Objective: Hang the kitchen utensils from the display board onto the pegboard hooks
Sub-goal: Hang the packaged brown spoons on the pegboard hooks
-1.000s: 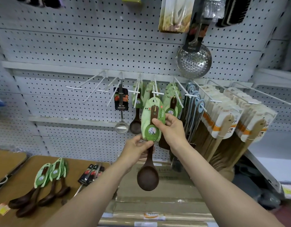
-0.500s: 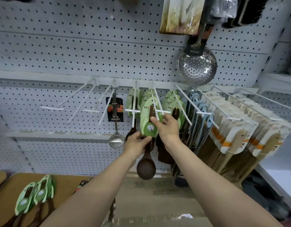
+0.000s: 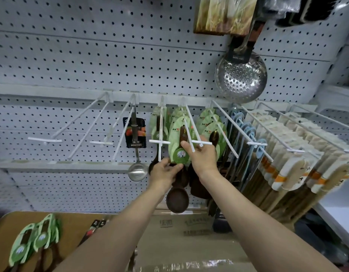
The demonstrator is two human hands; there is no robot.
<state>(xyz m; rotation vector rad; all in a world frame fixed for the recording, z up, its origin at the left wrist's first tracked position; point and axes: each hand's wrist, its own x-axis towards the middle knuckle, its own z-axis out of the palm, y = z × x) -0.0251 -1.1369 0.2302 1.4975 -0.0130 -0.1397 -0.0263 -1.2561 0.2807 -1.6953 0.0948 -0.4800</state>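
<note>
A: Spoon card is at the hook above the tabletop's right end. Right hand fingers pinch the card; left hand grips the handle.
B: Line the card's hole on the tip, slide back level. Dark wooden spoon, green card.

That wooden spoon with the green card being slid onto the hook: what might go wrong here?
The spoon hangs only by its green card, so the hole could tear or miss the hook. The right hand is close to the hook's tip and could get poked. The left hand could knock the ladle beside it.
</note>
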